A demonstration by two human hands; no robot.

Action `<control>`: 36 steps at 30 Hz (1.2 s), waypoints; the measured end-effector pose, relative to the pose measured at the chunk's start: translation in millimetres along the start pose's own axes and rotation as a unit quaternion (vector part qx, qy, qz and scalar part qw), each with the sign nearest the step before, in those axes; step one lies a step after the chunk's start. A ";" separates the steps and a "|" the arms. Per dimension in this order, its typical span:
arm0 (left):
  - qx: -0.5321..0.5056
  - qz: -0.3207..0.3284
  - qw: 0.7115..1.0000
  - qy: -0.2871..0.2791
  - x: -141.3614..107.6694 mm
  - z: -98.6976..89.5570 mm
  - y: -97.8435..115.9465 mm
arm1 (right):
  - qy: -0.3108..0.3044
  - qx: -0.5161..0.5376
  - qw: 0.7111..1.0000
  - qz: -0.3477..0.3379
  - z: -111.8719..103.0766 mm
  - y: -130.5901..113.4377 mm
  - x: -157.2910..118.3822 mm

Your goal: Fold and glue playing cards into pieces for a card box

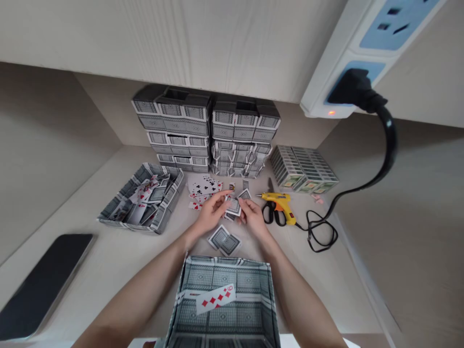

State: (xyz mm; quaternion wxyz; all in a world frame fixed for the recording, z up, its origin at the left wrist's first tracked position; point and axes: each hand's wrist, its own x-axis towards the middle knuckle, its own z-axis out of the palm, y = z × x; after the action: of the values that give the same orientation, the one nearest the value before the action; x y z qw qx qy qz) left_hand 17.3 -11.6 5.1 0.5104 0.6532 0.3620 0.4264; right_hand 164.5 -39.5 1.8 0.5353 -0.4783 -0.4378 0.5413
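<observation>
Pale wood-grained desktop [311, 285] carries a grey patterned box made of playing cards [143, 198], heaped with loose cards. A nearer open card-built box [224, 299], cut off by the frame, holds a strip-like red-diamond card [216, 298]. Between them and the stacked grey card boxes [206, 130], the left hand [213, 210] and right hand [253, 215] pinch a small grey-backed card [234, 206]; finger undersides are hidden.

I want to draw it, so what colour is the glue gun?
Yellow glue gun, best seen in the head view.
</observation>
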 end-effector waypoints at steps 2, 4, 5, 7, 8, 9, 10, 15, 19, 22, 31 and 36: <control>-0.036 0.003 0.999 -0.040 -1.2 -1.5 2.6 | 0.010 0.015 1.000 0.002 -1.3 1.6 1.8; -0.052 0.000 0.997 -0.055 -1.7 -2.7 4.5 | 0.014 0.025 1.000 0.004 -2.1 3.8 3.0; -0.055 -0.003 0.997 -0.053 -1.6 -3.1 4.8 | 0.014 0.030 0.999 0.007 -2.4 4.6 3.3; -0.060 -0.009 0.997 -0.039 -0.7 -3.8 4.5 | 0.010 0.049 0.999 0.013 -2.8 5.1 3.3; -0.063 -0.011 0.997 -0.031 0.1 -4.1 4.0 | 0.003 0.059 0.998 0.016 -3.0 4.7 2.9; -0.066 -0.014 0.997 -0.022 1.0 -4.4 3.5 | -0.007 0.067 0.998 0.018 -3.0 3.8 2.2; -0.068 -0.018 0.997 -0.010 1.9 -4.5 3.0 | -0.019 0.070 0.997 0.017 -2.9 2.6 1.4; -0.081 -0.059 0.994 0.035 5.7 -4.1 3.8 | -0.058 0.035 0.998 -0.012 -0.3 -4.0 -3.3; -0.079 -0.067 0.994 0.030 7.0 -5.0 7.6 | -0.058 0.007 0.998 -0.029 0.5 -4.9 -4.8; -0.054 -0.062 0.996 0.030 8.2 -6.6 7.1 | -0.056 -0.004 0.998 -0.028 0.0 -3.3 -5.1; 0.000 -0.049 0.996 0.074 10.2 -6.5 -5.4 | -0.019 -0.012 1.000 0.002 3.8 2.9 -4.5; -0.030 -0.064 0.997 0.018 8.3 -4.8 -6.3 | 0.035 -0.062 0.997 0.002 -4.0 -6.3 -6.9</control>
State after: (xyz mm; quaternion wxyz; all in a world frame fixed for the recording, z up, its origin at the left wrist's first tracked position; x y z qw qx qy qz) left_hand 15.8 -1.0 1.1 0.5491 0.6052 0.3991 0.4158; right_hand 169.3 -46.2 7.8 0.5185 -0.5296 -0.4508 0.4974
